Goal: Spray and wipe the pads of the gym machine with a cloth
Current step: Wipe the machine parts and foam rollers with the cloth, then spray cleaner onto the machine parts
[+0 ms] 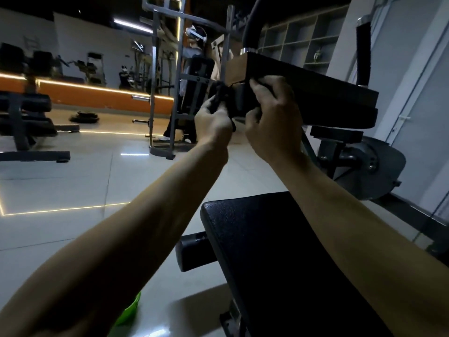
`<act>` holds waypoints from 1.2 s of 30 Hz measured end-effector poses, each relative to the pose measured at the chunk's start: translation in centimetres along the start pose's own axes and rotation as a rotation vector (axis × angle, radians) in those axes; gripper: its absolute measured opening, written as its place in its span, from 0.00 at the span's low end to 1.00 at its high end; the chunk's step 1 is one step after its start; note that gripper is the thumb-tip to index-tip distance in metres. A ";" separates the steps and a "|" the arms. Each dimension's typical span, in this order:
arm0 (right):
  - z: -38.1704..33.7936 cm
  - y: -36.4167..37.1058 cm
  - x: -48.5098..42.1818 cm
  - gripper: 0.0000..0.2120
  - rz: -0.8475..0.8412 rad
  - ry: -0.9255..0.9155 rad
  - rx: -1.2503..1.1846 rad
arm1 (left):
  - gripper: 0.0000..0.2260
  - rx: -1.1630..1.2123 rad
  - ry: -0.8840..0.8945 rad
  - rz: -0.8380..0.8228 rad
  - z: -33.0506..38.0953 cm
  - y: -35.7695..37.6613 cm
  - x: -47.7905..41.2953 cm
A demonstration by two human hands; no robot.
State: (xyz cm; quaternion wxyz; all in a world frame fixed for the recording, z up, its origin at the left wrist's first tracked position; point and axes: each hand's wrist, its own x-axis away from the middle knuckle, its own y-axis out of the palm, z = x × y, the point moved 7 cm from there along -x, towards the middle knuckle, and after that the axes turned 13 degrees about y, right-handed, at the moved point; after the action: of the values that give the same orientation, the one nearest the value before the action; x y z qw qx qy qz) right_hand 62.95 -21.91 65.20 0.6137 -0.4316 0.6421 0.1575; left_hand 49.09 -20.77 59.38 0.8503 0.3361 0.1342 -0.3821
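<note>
At the bottom right of the frame, a black seat pad (286,259) is filling the foreground, with a green object (130,310) showing at the bottom left. 2 bare forearms are reaching up to the centre. The left hand (212,117) is closing around a dark cloth (220,93). The right hand (272,117) is gripping the near end of the upper pad (315,93), fingers curled over its edge. Behind, a mirror (97,57) is reflecting racks at upper left.
</note>
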 end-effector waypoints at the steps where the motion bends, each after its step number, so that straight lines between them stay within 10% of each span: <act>1: 0.0 0.3 -0.1 0.25 0.013 0.019 -0.019 | 0.10 -0.058 0.067 -0.018 0.4 0.2 0.0; 7: -0.2 -0.1 -0.8 0.15 0.100 0.110 -0.098 | 0.15 -0.196 0.191 -0.172 2.1 0.2 2.2; 13: -4.6 0.6 0.3 0.11 -0.068 0.193 -0.271 | 0.12 0.010 -0.463 -0.127 2.2 -4.3 4.3; 19: -7.2 4.0 5.5 0.13 -0.364 0.594 -0.407 | 0.23 0.079 -0.894 0.058 1.2 -11.8 6.0; 29: -10.8 9.5 30.4 0.13 -1.100 1.366 -0.237 | 0.06 -0.368 -1.092 0.505 -1.1 -28.8 17.7; 36: -8.0 15.6 48.2 0.11 -1.385 1.430 0.054 | 0.08 -0.503 -1.181 0.494 -12.8 -38.0 24.5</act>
State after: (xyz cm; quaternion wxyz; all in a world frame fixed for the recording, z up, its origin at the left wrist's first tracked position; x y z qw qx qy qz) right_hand 52.16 -36.11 17.15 0.0487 -0.6903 0.4706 -0.5473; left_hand 37.81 -44.17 20.17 0.8953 -0.1152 -0.3478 -0.2534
